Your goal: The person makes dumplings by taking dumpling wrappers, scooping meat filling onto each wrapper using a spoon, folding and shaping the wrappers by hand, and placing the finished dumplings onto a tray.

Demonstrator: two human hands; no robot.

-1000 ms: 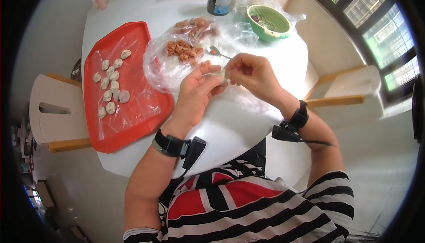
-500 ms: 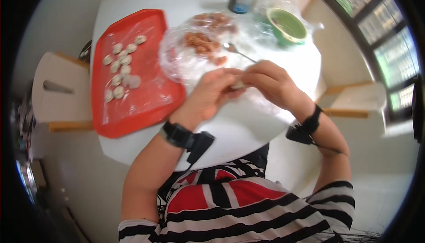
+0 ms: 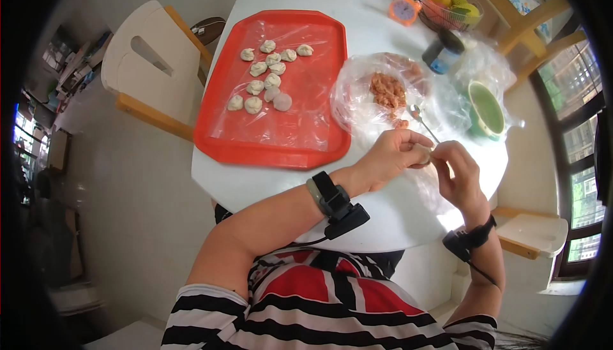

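Note:
My left hand is closed around a small pale dumpling, mostly hidden by the fingers. From the other side, the fingertips of my right hand pinch at its edge. Just beyond the hands, a metal spoon lies by the pinkish minced meat in a clear plastic bag. To the left, a red tray lined with plastic film carries several pleated dumplings and pale round wrappers.
A green bowl and a dark jar with a blue label stand on the right of the white table. Behind are an orange clock and a wire fruit basket. Chairs flank the table.
My view has swung left, so the tray and hands sit farther right in it and the fruit basket shows. My right wrist and palm have drawn away from the left hand; the fingertips still meet.

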